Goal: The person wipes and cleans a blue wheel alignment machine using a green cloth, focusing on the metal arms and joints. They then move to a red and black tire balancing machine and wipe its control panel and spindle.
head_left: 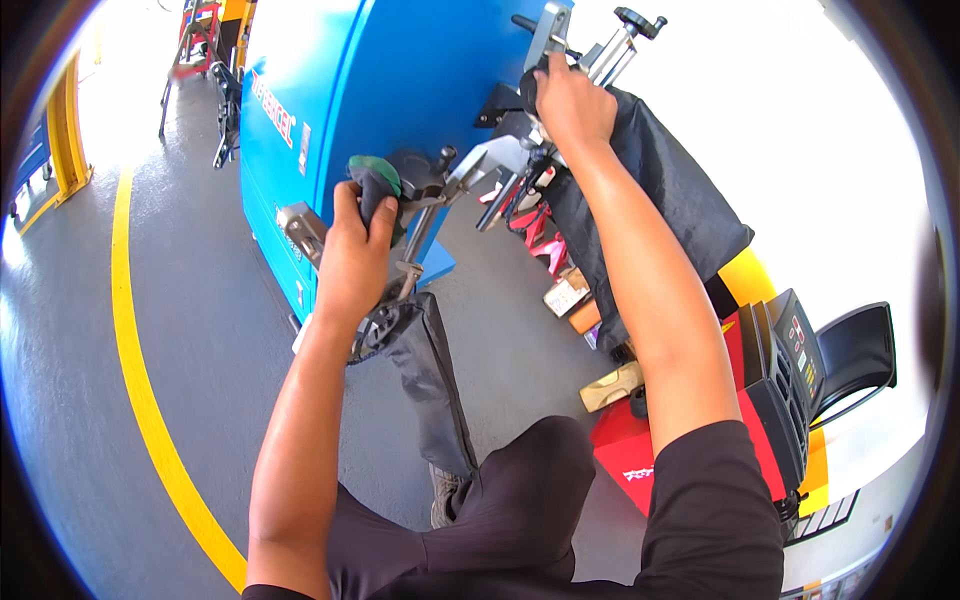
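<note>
Up front, near centre: dark handlebar grip [378,190], green-capped, clenched in left hand [355,262]. At one o'clock: right hand [572,105] wrapped around second grip [527,92] beside silver lever [548,35]. Between both: grey metal stem [487,160]. Black fabric covers [660,190] hanging below. Blue machine cabinet [340,110] at eleven o'clock; red console [760,390] at four o'clock; yellow floor line [140,380] at nine.

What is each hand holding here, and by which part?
The left hand grips the green-capped black handle of a grey metal lever arm. The right hand closes over a black grip on the metal fitting higher up.
</note>
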### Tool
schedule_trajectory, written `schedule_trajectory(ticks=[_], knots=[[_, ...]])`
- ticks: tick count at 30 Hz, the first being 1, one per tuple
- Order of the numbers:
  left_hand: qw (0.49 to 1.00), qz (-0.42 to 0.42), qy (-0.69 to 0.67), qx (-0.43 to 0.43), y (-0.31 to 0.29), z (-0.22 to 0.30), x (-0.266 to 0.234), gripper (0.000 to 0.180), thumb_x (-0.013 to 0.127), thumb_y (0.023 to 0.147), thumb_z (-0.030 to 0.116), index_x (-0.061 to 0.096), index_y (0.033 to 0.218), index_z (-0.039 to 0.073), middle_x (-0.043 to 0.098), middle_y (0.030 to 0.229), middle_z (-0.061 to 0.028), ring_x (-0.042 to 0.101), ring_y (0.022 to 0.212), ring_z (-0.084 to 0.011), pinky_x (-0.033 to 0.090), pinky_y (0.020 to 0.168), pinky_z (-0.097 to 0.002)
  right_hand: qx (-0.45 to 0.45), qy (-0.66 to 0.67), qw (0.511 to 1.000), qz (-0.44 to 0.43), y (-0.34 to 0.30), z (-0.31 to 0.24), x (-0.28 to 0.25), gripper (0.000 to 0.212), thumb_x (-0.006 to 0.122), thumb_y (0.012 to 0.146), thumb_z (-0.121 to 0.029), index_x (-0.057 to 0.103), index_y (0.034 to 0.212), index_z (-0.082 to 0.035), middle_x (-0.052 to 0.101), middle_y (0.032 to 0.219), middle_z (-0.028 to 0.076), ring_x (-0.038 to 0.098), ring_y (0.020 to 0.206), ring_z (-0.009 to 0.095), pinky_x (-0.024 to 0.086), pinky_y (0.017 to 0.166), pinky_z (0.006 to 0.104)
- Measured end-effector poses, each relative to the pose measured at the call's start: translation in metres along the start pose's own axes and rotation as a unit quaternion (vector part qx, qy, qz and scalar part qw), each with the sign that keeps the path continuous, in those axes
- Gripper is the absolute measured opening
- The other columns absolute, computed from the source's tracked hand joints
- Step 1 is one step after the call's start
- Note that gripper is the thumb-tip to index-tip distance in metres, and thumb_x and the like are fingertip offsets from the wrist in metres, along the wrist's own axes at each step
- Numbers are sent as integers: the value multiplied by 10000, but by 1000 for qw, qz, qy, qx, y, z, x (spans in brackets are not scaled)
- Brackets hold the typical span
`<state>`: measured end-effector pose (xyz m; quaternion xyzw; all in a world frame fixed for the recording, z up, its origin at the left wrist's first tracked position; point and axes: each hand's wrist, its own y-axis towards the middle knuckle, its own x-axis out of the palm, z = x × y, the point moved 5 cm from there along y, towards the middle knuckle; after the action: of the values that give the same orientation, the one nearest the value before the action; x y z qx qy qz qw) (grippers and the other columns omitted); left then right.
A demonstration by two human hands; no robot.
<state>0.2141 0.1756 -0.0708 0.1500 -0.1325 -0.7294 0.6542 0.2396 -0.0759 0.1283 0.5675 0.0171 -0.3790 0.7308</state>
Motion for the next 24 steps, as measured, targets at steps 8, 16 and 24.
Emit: schedule_trajectory(ticks=[8, 16, 24], knots=[[1000, 3, 25, -2, 2, 4, -9, 383, 530, 1056, 338, 455, 1255, 19, 688, 1055, -322, 669, 1018, -499, 496, 875, -503, -72, -53, 994, -55, -15, 11, -19, 210, 592, 982, -277, 658, 1093, -112, 738, 759, 139, 745, 704, 339, 562, 582, 468], [1000, -9, 5, 9, -1, 4, -1, 382, 501, 1075, 346, 439, 1260, 17, 686, 1043, -303, 680, 994, -462, 498, 871, -485, -44, -38, 998, -24, 9, -12, 5, 201, 536, 937, -140, 665, 1080, -83, 736, 801, 123, 755, 727, 295, 588, 577, 433], [999, -13, 10, 28, 2, 1, -1, 365, 502, 1080, 317, 427, 1267, 14, 683, 1051, -296, 672, 973, -463, 500, 869, -484, -18, 1, 996, -89, 6, -13, -6, 237, 538, 928, -125, 738, 1056, -131, 768, 869, 102, 760, 807, 286, 586, 662, 429]])
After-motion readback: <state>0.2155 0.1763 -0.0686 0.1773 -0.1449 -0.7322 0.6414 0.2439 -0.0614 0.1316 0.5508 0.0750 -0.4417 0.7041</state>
